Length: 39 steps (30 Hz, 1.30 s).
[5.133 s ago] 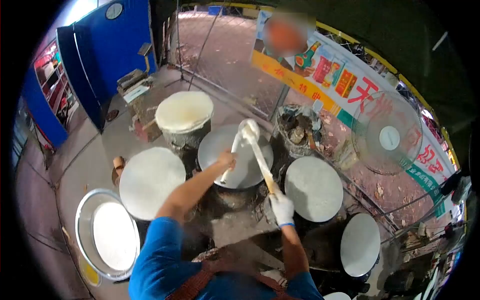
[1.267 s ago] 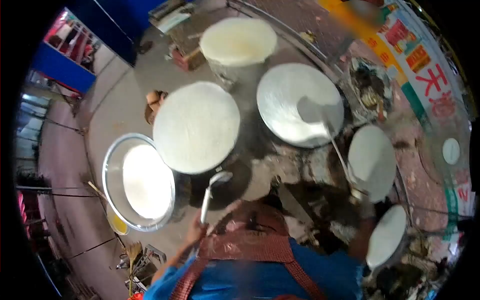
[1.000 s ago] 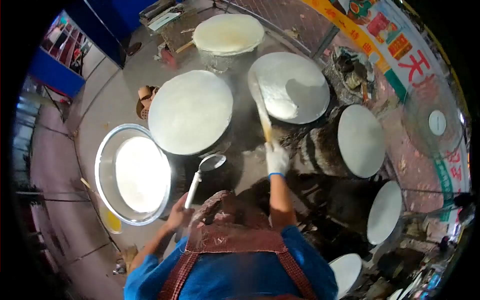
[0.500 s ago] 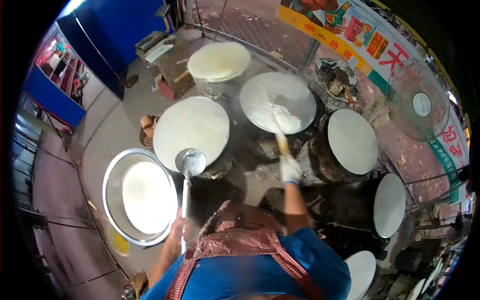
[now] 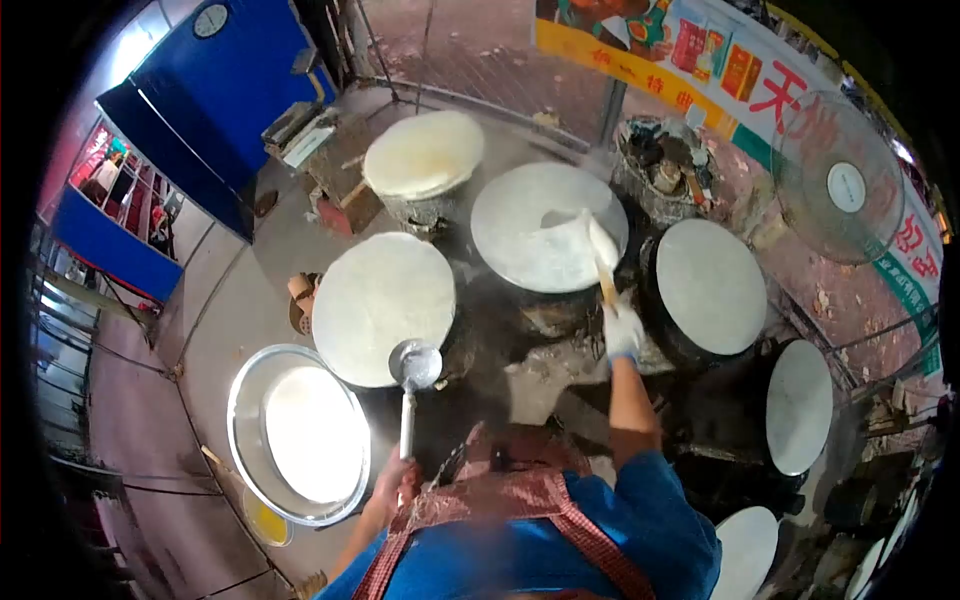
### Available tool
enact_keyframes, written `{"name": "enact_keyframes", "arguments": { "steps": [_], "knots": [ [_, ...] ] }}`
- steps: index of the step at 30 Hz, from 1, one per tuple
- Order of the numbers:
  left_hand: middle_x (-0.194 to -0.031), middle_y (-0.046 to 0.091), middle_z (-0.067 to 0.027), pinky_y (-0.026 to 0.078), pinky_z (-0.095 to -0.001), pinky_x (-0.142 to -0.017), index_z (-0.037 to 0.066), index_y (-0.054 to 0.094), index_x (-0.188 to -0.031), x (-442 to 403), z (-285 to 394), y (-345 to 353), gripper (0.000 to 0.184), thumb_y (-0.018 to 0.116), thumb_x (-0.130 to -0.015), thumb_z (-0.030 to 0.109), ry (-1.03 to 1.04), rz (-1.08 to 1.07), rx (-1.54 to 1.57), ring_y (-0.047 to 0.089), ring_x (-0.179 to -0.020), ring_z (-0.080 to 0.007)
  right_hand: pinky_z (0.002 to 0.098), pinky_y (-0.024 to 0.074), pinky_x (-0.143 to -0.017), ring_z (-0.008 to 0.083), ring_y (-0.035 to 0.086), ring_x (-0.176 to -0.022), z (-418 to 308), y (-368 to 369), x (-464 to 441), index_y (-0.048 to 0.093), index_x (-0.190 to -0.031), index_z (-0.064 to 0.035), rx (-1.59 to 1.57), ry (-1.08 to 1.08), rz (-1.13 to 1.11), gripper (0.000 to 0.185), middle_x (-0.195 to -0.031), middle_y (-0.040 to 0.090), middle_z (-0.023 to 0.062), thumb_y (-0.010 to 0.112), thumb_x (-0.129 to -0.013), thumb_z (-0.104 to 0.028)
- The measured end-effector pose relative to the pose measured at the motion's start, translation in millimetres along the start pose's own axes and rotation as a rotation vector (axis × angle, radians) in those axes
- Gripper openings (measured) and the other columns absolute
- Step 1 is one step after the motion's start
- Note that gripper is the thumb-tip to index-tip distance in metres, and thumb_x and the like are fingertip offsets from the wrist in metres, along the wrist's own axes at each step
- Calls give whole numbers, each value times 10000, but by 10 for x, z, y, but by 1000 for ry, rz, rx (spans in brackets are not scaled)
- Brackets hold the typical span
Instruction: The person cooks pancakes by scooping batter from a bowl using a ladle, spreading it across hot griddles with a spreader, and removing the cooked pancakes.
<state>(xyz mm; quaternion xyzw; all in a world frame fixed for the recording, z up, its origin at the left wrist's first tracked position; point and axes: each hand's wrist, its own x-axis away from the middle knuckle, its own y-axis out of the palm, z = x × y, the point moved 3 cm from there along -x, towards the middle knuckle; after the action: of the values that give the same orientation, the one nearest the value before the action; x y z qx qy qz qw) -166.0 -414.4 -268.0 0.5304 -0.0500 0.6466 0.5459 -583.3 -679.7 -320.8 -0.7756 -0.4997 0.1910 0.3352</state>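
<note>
My left hand (image 5: 398, 480) is closed around the handle of a metal ladle (image 5: 415, 365). The bowl of the ladle hangs by the near edge of a round griddle (image 5: 380, 300) coated pale white. My right hand (image 5: 622, 328), in a white glove, grips a wooden-handled spreader (image 5: 606, 282). Its batter-covered head rests near the right side of the middle griddle (image 5: 520, 245), where a thin white layer lies. To the left stands a large metal basin (image 5: 236, 425) of white batter (image 5: 315, 435).
More round griddles stand around me: one at the back (image 5: 425, 155), one on the right (image 5: 708, 285) and another lower right (image 5: 798, 405). A fan (image 5: 845, 187) and a printed banner (image 5: 665, 75) are at the right. A basket of debris (image 5: 665, 170) sits behind.
My right hand has swept the spreader to the right across the middle griddle, and the lump of batter there is now spread thinner. The ladle stays in my left hand. The view has shifted slightly.
</note>
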Motion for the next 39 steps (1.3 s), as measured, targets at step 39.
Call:
{"name": "enact_keyframes", "arguments": {
  "steps": [39],
  "knots": [
    [-570,377,18,247,-169,-283,198,476,-987,-774,24,318,140,468,-852,161,-83,185,191,315,-367,-60,289,456,-665,152,577,-760,618,510,-402,649,-989,19,-1029,498,-152,336,-836,653,70,711,-714,-162]
  ]
}}
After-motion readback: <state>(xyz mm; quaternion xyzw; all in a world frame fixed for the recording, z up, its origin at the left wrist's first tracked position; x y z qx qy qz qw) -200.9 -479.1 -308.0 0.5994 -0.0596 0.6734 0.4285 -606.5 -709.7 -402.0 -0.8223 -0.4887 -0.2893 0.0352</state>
